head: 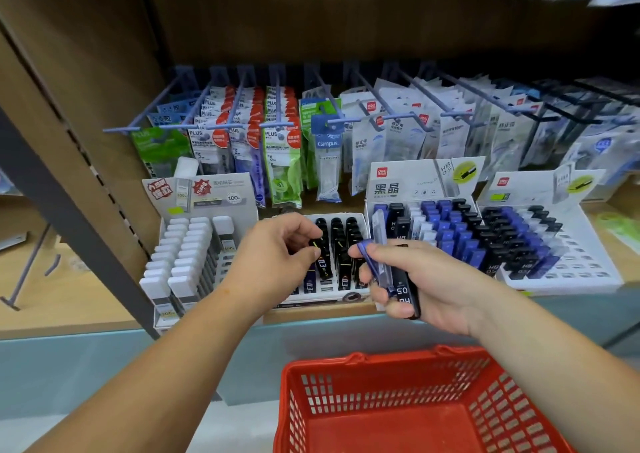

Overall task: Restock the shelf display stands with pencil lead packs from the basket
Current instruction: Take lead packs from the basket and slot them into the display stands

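Nearest the camera, low in view, sits the red basket (398,356); I see no packs in the part of it that shows. Above it, the right hand (426,286) is curled round a small bundle of pencil lead packs (384,262) — one clear blue, one black marked 0.5 HB — held between thumb and fingers.

Just to its left, the left hand (273,248) hovers over the middle display stand (311,302). Its fingers are curled, with thumb and forefinger on either side of the cap of a black pack (319,244) standing in its row. I judge this a light pinch, though the contact is small in the frame.

A stand of white packs (201,192) lies to the left and a stand of mixed blue and black packs (415,184) to the right. Behind them, packets of correction tape (277,133) hang on hooks.

To do this step well, I would match colour and grade before placing — the bundle looks to belong in the right-hand stand, not the middle one. I would feed one pack at a time, upright, into an open slot, gripping the rest firmly so none slips.
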Demonstrator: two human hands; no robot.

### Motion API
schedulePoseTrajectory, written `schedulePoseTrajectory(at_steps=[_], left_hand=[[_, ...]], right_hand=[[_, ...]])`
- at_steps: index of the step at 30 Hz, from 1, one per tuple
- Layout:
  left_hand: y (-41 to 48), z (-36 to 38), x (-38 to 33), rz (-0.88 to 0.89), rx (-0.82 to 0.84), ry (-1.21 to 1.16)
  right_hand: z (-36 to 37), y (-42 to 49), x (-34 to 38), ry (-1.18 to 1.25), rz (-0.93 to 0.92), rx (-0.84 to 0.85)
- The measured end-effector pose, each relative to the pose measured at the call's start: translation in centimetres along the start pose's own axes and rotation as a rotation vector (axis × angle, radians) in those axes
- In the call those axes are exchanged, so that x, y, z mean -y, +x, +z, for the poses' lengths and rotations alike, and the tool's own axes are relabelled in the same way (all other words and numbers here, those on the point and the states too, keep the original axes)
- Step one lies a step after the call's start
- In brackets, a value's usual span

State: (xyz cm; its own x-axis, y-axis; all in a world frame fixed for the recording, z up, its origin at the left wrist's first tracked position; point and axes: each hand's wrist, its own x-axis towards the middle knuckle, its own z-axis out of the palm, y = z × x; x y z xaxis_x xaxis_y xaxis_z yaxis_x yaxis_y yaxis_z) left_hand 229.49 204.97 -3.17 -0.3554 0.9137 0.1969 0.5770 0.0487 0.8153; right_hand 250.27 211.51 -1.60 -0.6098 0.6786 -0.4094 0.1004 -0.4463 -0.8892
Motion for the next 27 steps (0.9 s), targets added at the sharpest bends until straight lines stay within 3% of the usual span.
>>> schedulePoseTrajectory(at_steps=[7,16,21,27], left_hand=[[-0.1,0.6,0.0,-0.01,0.006,0.123],[0.8,0.8,0.0,0.098,0.047,0.225],[0.9,1.6,-0.9,0.248,0.073,0.336],[1.3,0.6,-0.5,0.216,0.114,0.282]], right_hand=[[-0.5,-0.1,-0.1,0.016,0.022,-0.045],[-1.1,-0.3,0.0,0.08,0.051,0.058],[-1.0,-0.4,0.1,0.137,0.039,0.09],[-1.1,-0.3,-0.2,0.11,-0.005,0.059]])
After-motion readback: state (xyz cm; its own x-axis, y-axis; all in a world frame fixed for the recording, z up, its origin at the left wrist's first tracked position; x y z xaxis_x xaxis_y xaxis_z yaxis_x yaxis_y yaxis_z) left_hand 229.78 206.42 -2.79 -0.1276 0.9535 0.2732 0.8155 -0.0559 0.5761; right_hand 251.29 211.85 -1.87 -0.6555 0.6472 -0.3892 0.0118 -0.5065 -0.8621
